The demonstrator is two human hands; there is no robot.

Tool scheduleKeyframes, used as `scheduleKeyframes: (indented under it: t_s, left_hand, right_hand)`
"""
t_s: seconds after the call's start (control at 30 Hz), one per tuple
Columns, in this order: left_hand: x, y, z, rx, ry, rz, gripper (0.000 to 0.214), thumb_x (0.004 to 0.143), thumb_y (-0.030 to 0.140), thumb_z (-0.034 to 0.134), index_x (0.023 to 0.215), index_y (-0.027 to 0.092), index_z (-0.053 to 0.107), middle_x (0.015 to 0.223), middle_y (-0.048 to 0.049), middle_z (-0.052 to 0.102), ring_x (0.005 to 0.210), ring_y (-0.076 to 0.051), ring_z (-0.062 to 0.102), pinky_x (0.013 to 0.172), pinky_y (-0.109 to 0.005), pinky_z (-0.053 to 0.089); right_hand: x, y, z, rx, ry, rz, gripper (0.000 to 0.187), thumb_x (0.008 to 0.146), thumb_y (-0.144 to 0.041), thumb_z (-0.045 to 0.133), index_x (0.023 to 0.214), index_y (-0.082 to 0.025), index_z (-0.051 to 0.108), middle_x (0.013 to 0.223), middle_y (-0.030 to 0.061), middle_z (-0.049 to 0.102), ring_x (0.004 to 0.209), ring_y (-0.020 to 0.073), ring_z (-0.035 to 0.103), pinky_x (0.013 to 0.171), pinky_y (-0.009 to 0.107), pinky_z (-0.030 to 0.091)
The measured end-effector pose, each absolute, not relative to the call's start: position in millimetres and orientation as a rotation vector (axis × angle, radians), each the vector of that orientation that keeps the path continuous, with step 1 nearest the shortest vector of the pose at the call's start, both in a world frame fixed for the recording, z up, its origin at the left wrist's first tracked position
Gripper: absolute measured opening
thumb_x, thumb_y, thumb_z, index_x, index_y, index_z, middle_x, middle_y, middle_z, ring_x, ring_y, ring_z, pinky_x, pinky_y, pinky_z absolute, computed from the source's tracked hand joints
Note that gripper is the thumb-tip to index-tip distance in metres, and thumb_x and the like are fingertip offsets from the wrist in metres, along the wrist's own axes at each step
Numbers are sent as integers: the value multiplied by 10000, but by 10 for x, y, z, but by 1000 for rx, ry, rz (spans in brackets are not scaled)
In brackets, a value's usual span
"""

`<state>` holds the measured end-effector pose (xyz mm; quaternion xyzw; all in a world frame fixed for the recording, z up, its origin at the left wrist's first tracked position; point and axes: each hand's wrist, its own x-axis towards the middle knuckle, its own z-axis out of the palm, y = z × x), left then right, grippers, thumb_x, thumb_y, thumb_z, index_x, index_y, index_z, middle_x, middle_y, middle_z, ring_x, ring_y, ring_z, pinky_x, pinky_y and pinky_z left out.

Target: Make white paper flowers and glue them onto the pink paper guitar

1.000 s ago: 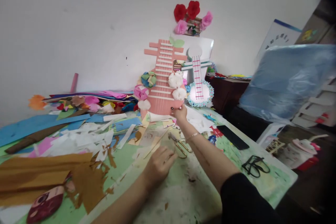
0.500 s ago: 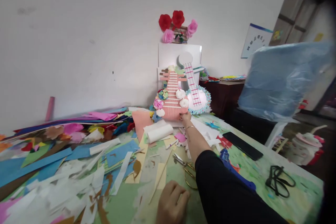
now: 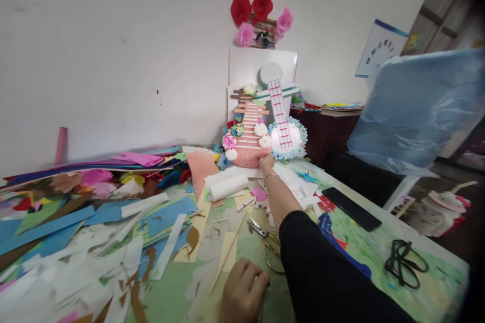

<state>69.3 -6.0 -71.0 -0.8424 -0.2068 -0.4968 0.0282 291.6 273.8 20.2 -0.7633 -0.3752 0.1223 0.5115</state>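
With my right hand (image 3: 267, 161) I grip the lower edge of a pink paper lute (image 3: 250, 146), fingers closed on it. White strips cross its neck and body, and paper flowers sit along its sides. It stands upright at the back of the table, beside a white paper banjo-like instrument (image 3: 283, 133) with a blue flowered rim. A brown-necked instrument (image 3: 242, 95) shows partly behind it. My left hand (image 3: 245, 290) rests on the tabletop near the front, fingers curled, with no object visible in it. Gold-handled scissors (image 3: 267, 242) lie just beyond it, partly by my right sleeve.
Paper scraps (image 3: 87, 262) cover the left side. A white paper roll (image 3: 229, 186) and a thin stick (image 3: 227, 252) lie mid-table. On the right are a black phone (image 3: 352, 208), a blue glue gun (image 3: 343, 247) and black-framed glasses (image 3: 405, 265). A plastic-covered chair (image 3: 413, 111) stands beyond.
The pink lute has settled slightly lower relative to the instruments behind it, my right hand still on it. The view has shifted a little. My left hand stays on the table.
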Motion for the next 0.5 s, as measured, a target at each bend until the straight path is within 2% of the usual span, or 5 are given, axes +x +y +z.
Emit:
scheduleKeyframes:
  t_s: [0.17,0.33,0.37,0.43,0.5]
  left_hand:
    - [709,-97,-656,-2591,-698,-1594,164,854,40,488,816,161,594,671,-45,597,635,-176,526,547,-271,444]
    - [701,-156,-569,-2650,-749,-1535,170,861,51,492,798,165,601,685,-43,610,654,-184,554,564,-281,479]
    - [698,-160,-561,-2653,-770,-1523,170,859,52,492,802,165,605,690,-45,614,657,-187,560,566,-286,488]
    - [697,-160,-551,-2643,-777,-1517,184,858,47,479,831,168,615,688,-44,620,651,-188,572,574,-293,507]
    - [699,-155,-542,-2621,-752,-1534,239,854,35,452,957,165,624,721,-50,637,678,-192,602,592,-294,531]
  right_hand:
    - [2896,2360,529,-1858,-1032,405,372,903,-356,581,1216,-155,553,1217,97,583,1044,212,604,869,419,526]
    - [2695,1732,1190,-1725,-1368,532,366,905,-354,578,1205,-145,558,1200,99,592,1021,205,611,857,412,533]
    - [2624,1515,1326,-1676,-1465,557,318,904,-339,582,1157,-146,583,1144,80,620,975,187,626,828,395,543]
    - [2495,948,1491,-1534,-1663,587,124,824,-184,635,926,-136,688,912,52,696,834,183,663,772,365,558]
    - [2443,247,1395,-1340,-1845,543,188,791,-120,594,884,-228,717,887,-8,714,856,150,671,823,322,544]
